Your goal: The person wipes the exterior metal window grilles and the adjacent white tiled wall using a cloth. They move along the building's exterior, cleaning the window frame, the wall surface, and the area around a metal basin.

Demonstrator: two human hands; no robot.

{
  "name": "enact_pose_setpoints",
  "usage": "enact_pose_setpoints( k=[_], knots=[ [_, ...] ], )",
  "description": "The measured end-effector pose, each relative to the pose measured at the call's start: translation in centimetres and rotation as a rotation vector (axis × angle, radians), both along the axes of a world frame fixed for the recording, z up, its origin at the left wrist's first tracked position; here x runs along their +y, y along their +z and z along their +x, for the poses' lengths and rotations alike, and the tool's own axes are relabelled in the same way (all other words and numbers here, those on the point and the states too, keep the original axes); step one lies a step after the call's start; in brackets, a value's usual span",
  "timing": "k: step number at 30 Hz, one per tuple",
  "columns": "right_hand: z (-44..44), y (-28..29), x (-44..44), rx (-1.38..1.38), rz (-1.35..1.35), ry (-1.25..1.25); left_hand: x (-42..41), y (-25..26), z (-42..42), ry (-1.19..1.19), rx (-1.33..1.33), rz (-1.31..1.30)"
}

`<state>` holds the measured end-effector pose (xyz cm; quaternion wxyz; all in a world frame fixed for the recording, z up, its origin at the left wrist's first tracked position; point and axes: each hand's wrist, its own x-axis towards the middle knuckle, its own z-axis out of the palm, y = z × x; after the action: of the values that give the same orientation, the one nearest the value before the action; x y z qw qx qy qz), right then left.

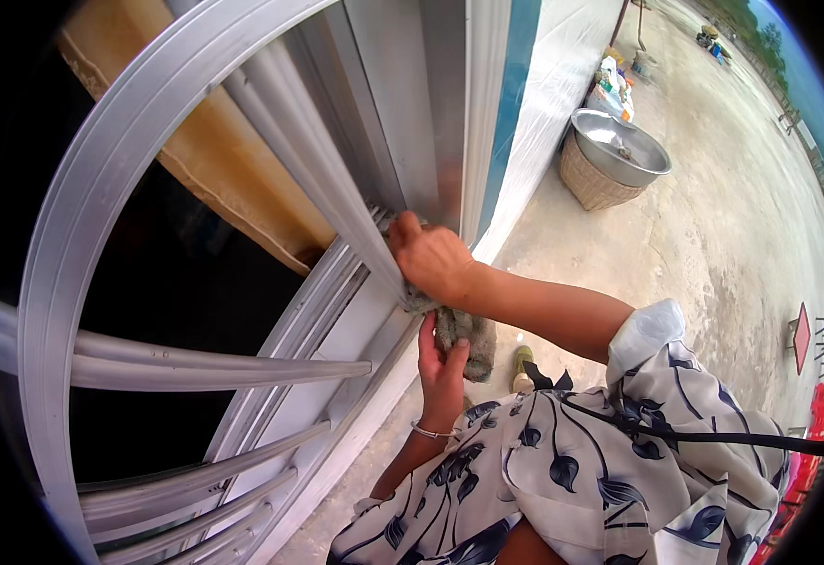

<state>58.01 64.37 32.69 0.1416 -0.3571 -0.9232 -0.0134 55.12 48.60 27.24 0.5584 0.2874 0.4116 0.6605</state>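
Note:
A grey, fluffy cloth (481, 346) hangs at the lower corner of a window with metal bars. My left hand (443, 374), with a bracelet on the wrist, holds the hanging part between thumb and fingers. Above it my right hand (431, 258) is curled at the corner of the window frame, behind an upright metal bar (320, 169). More grey cloth shows under and beside the right hand, pressed to the sill. The right fingertips are partly hidden. Below the bars runs the white window sill (355, 325), with the sliding track (292, 339) along its inner side.
A curved metal frame (48, 282) and several horizontal bars (221, 371) stand close on the left. A tan curtain (242, 191) hangs inside the dark opening. On the concrete ground (673, 247), a metal basin (620, 145) rests on a woven basket (588, 176) by the white wall (546, 92).

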Motion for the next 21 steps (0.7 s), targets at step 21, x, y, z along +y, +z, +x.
enact_pose_setpoints(
  k=[21],
  knots=[
    [0.7,-2.1,5.5,-0.208,-0.407,-0.052,2.0,-2.8,-2.4,0.126,1.590,0.469]
  ],
)
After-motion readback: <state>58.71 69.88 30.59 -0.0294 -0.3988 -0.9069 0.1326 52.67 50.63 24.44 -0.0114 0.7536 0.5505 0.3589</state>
